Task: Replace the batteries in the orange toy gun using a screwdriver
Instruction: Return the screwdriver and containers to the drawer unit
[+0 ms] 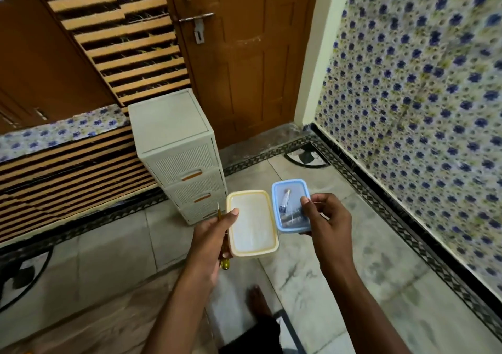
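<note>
Holding light, rigid plastic: left hand [214, 234] grips yellow-lidded box [252, 223] and screwdriver [224, 258] together; right hand [323, 215] pinches blue-lidded box [289, 204] of likely loose batteries by its edge.

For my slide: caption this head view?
Left hand holds yellow-lidded plastic box and yellow-handled screwdriver; right hand holds blue-lidded battery box.

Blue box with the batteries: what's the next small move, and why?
Probably set both boxes down on the floor. The left hand holds the yellow box and screwdriver together, the right hand holds the blue box, so no hand is free, and no toy gun is in view.
</note>
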`<action>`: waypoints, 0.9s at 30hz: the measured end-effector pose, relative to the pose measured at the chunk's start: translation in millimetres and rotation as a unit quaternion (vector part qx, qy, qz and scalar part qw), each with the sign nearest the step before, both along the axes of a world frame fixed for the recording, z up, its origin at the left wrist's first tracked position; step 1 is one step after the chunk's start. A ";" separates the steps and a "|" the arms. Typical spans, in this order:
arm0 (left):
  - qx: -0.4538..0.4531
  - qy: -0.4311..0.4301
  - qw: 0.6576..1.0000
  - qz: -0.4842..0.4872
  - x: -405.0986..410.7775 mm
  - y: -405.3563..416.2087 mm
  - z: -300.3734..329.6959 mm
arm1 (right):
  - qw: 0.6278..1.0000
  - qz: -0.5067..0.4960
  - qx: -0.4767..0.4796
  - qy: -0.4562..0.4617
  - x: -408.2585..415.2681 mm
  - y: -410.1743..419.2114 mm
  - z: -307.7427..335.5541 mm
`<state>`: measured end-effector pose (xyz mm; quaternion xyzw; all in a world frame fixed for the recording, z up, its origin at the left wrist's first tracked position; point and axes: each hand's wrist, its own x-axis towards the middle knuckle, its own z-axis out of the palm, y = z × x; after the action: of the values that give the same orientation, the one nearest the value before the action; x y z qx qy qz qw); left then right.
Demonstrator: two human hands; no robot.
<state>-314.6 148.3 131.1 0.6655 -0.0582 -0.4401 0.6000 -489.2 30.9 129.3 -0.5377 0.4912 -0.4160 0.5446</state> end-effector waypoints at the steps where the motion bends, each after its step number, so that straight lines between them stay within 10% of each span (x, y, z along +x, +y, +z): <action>1: -0.005 -0.001 1.000 0.007 11.1 -7.0 0.5 | 1.000 0.008 0.001 -0.003 10.3 -9.1 -1.5; 27: 0.104 0.001 0.972 0.209 378.9 -192.3 -66.6 | 0.972 0.227 0.056 0.038 411.7 -258.4 -83.2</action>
<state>64.3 -44.0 64.5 0.7212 0.1293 -0.3094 0.6061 -77.5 -227.5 46.1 -0.6192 0.3992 -0.2329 0.6348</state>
